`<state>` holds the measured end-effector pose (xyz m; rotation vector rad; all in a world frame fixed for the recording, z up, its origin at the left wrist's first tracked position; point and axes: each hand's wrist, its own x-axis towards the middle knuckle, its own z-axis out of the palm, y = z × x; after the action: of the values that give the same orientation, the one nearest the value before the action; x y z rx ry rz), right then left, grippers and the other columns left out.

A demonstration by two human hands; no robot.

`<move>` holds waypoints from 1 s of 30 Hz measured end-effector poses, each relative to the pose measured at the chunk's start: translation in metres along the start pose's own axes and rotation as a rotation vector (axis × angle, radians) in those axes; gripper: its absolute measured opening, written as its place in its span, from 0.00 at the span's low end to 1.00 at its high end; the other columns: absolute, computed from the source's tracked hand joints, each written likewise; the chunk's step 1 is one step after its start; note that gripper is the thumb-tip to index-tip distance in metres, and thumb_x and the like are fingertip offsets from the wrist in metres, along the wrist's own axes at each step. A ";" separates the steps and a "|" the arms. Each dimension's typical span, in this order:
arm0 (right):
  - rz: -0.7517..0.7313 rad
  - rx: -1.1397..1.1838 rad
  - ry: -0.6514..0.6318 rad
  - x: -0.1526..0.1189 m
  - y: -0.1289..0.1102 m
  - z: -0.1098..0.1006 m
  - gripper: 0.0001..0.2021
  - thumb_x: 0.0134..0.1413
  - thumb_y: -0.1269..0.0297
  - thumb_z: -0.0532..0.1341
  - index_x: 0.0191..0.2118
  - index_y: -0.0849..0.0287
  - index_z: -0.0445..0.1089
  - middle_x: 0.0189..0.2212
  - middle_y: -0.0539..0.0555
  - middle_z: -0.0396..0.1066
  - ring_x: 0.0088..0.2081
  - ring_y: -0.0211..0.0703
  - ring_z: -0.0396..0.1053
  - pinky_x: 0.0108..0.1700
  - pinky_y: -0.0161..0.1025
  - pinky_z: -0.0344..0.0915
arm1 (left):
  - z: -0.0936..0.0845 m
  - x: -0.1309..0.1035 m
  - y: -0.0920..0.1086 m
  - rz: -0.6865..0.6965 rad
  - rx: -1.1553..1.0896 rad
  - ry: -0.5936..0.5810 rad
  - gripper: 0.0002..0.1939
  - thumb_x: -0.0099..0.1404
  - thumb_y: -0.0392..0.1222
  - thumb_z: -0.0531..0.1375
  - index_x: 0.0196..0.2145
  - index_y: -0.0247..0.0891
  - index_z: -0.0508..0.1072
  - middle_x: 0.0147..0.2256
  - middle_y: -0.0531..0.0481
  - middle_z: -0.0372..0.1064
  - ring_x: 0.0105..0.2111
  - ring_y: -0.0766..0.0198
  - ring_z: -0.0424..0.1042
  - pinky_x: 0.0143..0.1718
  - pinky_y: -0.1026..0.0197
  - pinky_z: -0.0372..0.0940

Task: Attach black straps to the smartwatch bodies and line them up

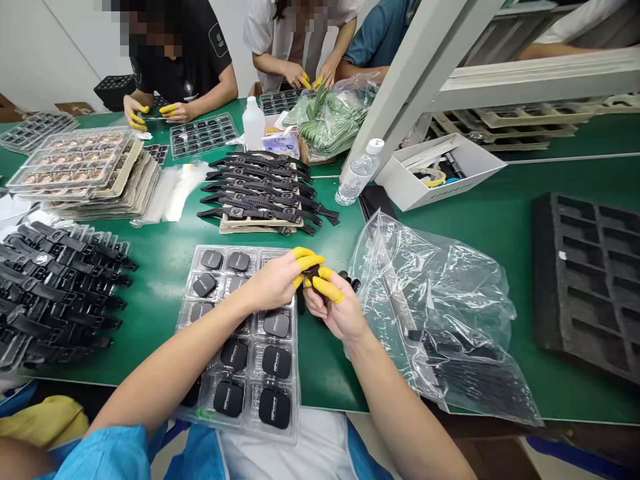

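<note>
My left hand and my right hand, both with yellow finger cots, meet above the table. Their fingertips pinch a small dark watch part from both sides; its exact shape is mostly covered by the fingers. Under my left forearm lies a clear plastic tray with square black pieces that bear white lettering, such as one black square at the near corner. Dark strap-like ends show just behind my right hand. To the right lies a clear plastic bag with black straps inside.
Black-strapped watches lie stacked on trays ahead, with more strapped watches at left. A clear bottle, a white box and a black foam tray stand around. Co-workers with yellow finger cots work across the green table.
</note>
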<state>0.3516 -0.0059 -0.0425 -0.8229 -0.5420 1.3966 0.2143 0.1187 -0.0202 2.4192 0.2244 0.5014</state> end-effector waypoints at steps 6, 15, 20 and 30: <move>-0.039 0.009 0.034 0.000 0.004 0.004 0.17 0.60 0.53 0.70 0.33 0.54 0.62 0.17 0.42 0.59 0.18 0.32 0.47 0.20 0.31 0.45 | 0.005 -0.002 -0.001 -0.003 -0.003 0.042 0.30 0.68 0.27 0.48 0.65 0.39 0.65 0.58 0.39 0.69 0.59 0.54 0.72 0.61 0.49 0.71; 0.015 0.042 0.037 -0.005 -0.001 0.002 0.17 0.59 0.53 0.71 0.31 0.54 0.64 0.17 0.42 0.56 0.17 0.32 0.44 0.19 0.32 0.41 | 0.003 0.001 0.007 -0.088 -0.001 0.070 0.25 0.73 0.31 0.48 0.65 0.34 0.67 0.59 0.36 0.69 0.62 0.52 0.69 0.64 0.49 0.67; 0.046 -0.067 -0.031 -0.008 0.000 -0.005 0.15 0.60 0.51 0.71 0.31 0.54 0.70 0.16 0.45 0.57 0.18 0.35 0.50 0.21 0.35 0.46 | 0.002 0.004 0.011 -0.122 -0.003 -0.160 0.29 0.70 0.28 0.49 0.66 0.32 0.67 0.62 0.36 0.67 0.64 0.54 0.68 0.66 0.52 0.66; 0.026 0.015 0.037 -0.008 -0.005 0.006 0.16 0.58 0.54 0.72 0.28 0.54 0.69 0.16 0.45 0.54 0.18 0.34 0.45 0.19 0.34 0.42 | 0.002 0.006 0.022 -0.158 0.060 -0.148 0.28 0.70 0.27 0.48 0.66 0.27 0.65 0.61 0.34 0.66 0.61 0.53 0.69 0.64 0.53 0.66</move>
<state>0.3494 -0.0129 -0.0339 -0.8449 -0.4932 1.4053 0.2217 0.1022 -0.0058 2.4584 0.3668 0.2467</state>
